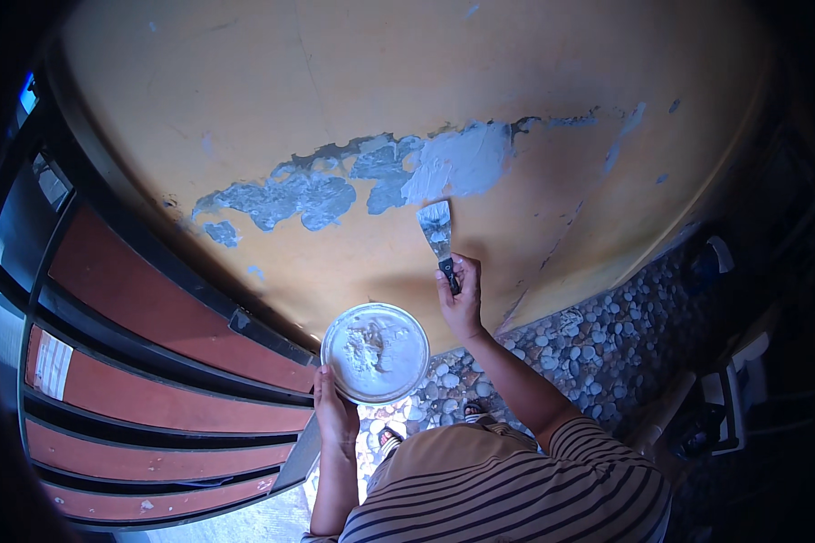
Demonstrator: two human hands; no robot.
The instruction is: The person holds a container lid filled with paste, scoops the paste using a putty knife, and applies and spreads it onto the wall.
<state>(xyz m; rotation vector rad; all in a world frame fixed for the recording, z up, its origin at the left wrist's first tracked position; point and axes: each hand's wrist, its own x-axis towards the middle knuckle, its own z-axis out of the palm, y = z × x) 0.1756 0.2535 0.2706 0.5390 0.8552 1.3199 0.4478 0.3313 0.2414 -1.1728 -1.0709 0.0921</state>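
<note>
A tan wall (534, 54) is filling the view I'm watching from far off.
On the left I'm seeing a gate (181, 285) with reddish panels, while a pebbled floor (598, 362) is running along the wall's foot. A ragged grey strip (308, 199) is crossing the wall, a white patch (466, 163) covering its right part. A round tub (391, 398) is holding white paste (389, 357) low in front of the wall, and the left hand (335, 421) is grasping its lower left side. The scraper (436, 226) is pointing upward just below the white patch, its blade smeared; the right hand (463, 294) is gripping its black handle (447, 271). I'm not managing to tell whether the blade is touching the wall.
</note>
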